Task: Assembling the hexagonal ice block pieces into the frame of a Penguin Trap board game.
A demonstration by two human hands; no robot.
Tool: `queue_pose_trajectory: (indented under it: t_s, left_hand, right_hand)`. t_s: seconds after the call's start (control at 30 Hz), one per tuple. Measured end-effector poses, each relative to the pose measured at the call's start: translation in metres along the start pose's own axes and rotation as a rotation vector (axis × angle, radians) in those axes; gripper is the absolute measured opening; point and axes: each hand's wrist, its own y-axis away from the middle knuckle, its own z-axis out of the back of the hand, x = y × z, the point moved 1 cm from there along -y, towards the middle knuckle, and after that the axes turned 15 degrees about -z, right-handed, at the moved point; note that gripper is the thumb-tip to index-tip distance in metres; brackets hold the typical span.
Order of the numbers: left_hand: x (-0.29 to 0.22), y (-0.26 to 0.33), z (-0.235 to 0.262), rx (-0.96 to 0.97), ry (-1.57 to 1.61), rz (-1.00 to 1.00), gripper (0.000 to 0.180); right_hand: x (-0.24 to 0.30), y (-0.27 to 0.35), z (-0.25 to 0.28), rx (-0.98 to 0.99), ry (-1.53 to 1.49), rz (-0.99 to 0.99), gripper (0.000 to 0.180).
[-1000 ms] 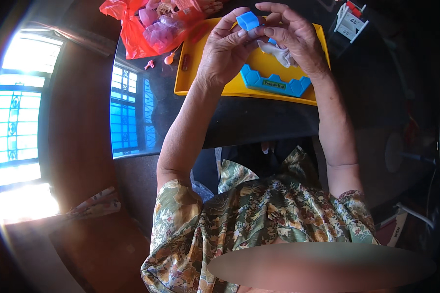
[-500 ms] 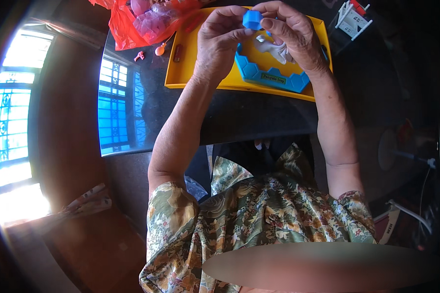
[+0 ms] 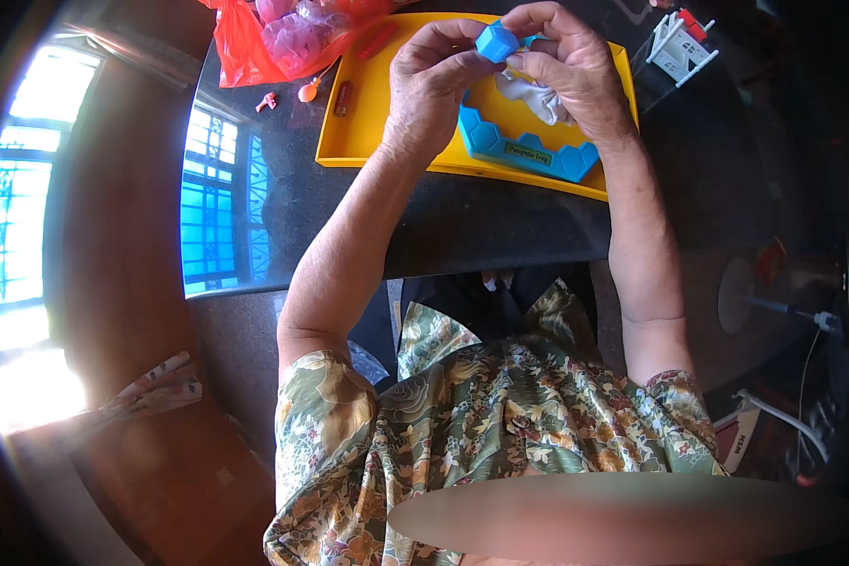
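Note:
Over the yellow tray [image 3: 363,132], a small blue hexagonal block [image 3: 496,42] is held between my two hands. My left hand [image 3: 423,90] pinches its left side between thumb and fingers. From the other side, the thumb and fingers of my right hand [image 3: 580,90] close on the block's edge. Crumpled white cloth [image 3: 538,100] shows just below the right fingers; I cannot tell whether they hold it too. A blue game frame [image 3: 486,139] with a honeycomb edge lies in the tray under my hands, its far side partly hidden by them.
Left of the tray, a red plastic bag [image 3: 239,49] of toy pieces sits on the dark glossy table [image 3: 321,212]. Near it are an orange bulb-shaped piece [image 3: 308,91] and a small pink toy [image 3: 267,102]. At the far right stands a white miniature rack [image 3: 681,52].
The blue block has tilted and shifted slightly right between my fingers. The whole view has moved a little. Both hands keep their pinch.

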Motion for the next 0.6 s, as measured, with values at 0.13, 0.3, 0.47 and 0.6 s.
queue_pose_trajectory:
  t_s: [0.13,0.3,0.47,0.6]
  left_hand:
    - [0.014,0.001,0.007,0.004,0.026,0.000,0.020]
    - [-0.014,-0.013,0.008,0.018,-0.161,0.067,0.028]
    - [-0.027,-0.024,0.080,0.463,-1.507,0.127,0.023]
    - [0.003,-0.013,0.079,0.741,-1.643,0.215,0.054]
  right_hand:
    - [0.010,0.005,-0.004,-0.054,0.105,-0.077,0.029]
    - [0.017,0.002,0.004,-0.105,0.320,0.084,0.027]
    - [0.029,0.003,0.004,-0.300,0.622,-0.163,0.016]
    - [0.018,0.004,0.006,-0.280,0.895,-0.267,0.015]
